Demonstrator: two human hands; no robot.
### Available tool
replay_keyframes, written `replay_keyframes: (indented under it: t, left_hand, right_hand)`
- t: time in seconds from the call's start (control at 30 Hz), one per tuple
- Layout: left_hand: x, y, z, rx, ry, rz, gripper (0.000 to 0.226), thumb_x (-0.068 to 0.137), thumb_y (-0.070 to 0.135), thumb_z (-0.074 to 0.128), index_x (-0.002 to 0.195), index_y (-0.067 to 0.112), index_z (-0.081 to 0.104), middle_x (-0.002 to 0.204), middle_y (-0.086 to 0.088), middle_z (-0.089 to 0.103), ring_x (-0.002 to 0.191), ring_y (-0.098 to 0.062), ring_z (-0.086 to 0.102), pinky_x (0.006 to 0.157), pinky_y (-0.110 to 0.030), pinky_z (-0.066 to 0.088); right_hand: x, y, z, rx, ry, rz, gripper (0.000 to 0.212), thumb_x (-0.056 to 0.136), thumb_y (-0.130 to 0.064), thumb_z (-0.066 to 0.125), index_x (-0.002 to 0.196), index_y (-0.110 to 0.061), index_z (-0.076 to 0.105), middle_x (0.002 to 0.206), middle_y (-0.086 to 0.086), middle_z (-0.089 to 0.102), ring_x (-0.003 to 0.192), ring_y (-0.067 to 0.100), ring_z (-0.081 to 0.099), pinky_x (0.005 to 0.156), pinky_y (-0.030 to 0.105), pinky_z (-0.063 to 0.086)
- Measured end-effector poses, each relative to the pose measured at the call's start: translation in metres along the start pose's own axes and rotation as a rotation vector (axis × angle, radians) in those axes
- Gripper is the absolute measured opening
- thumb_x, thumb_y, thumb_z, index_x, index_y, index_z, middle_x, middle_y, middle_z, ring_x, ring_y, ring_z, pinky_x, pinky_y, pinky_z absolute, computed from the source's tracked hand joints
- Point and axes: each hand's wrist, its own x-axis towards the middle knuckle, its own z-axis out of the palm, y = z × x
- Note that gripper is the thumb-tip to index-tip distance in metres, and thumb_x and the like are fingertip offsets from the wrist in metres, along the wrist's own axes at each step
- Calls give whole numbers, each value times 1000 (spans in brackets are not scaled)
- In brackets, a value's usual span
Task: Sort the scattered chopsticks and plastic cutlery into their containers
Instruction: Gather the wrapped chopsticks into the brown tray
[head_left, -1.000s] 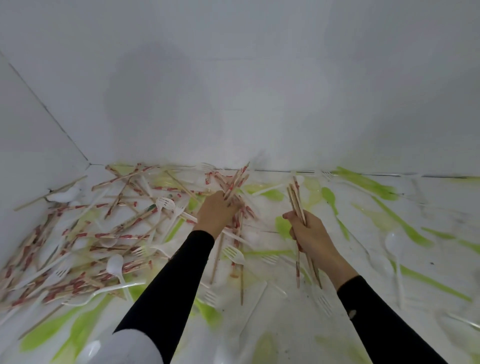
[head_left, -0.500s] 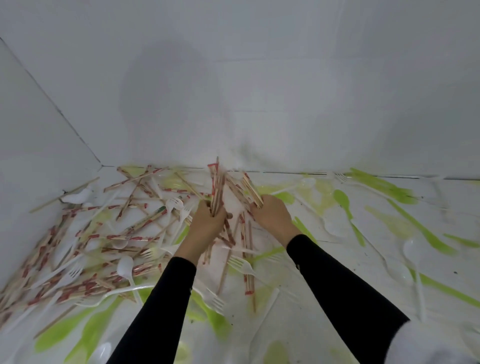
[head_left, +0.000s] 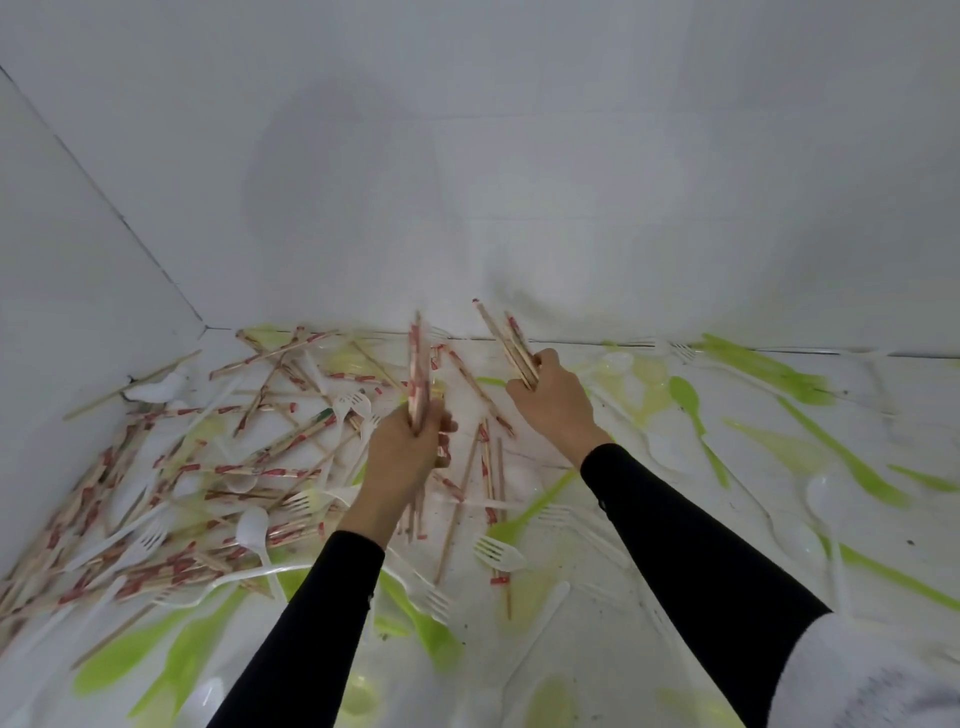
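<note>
Single head-worn view.
It looked forward and down, close above the white surface (head_left: 623, 670), facing its far edge and far-left corner.

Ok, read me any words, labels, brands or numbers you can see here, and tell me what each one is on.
Nothing here is readable.
chopstick pile: red print on the wrappers, too blurred to read.
left bundle, gripped by the left hand: red marks, blurred, unreadable.
right bundle, gripped by the right hand: red marks, too small.
white fork: no marking visible.
</note>
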Motion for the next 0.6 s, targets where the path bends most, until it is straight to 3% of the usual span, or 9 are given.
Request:
replay_keyframes:
  t: [0.03,0.1,0.2,0.27,0.43,0.5,0.6]
  left_hand:
    - [0,-5,6,79,-64,10,7,99,16,55,98,17,62,92,-2,70,78,-20,66,69,-37,60]
    - [-4,-11,17,255,-127,67,13,95,8,55,105,14,60,99,-3,67,86,-24,66,75,-39,58]
    - [-13,-15,29,419,-71,121,13,93,21,64,92,10,58,82,-2,62,73,-21,58,58,-23,41]
    - [-13,-20,35,500,-60,104,18,92,25,65,87,15,51,78,1,54,72,-21,53,56,-25,34]
    - [-9,-25,42,677,-62,-57,31,89,36,65,101,12,49,92,-5,56,83,-27,58,63,-33,42]
    - [-10,-23,44,674,-67,-87,31,89,32,65,104,9,50,94,-8,59,83,-28,61,62,-33,45]
    - [-12,-21,44,668,-76,-133,26,86,27,67,92,10,49,78,0,52,65,-20,53,50,-28,37]
  right_hand:
    - [1,0,-4,-12,-1,2,24,93,-37,54,103,-17,46,80,1,60,67,22,58,54,29,40]
    - [3,-3,-10,-92,-5,6,28,96,-44,46,87,-19,55,80,1,67,71,23,63,59,30,45]
    - [9,-9,-8,-184,-42,18,38,99,-44,38,79,-18,59,82,2,71,77,24,67,69,32,51]
    - [12,-14,-4,-244,-60,1,38,99,-42,38,80,-17,59,81,3,69,76,23,65,66,31,49]
    - [13,-18,24,-314,-177,-7,12,91,-14,48,85,-13,58,81,5,62,78,27,61,62,28,41]
    - [12,-11,32,-323,-161,3,14,90,-12,49,81,-11,60,81,5,63,80,29,64,59,28,40]
    - [6,-4,30,-233,-148,5,23,89,-14,55,67,-14,48,74,3,55,74,27,58,58,29,37]
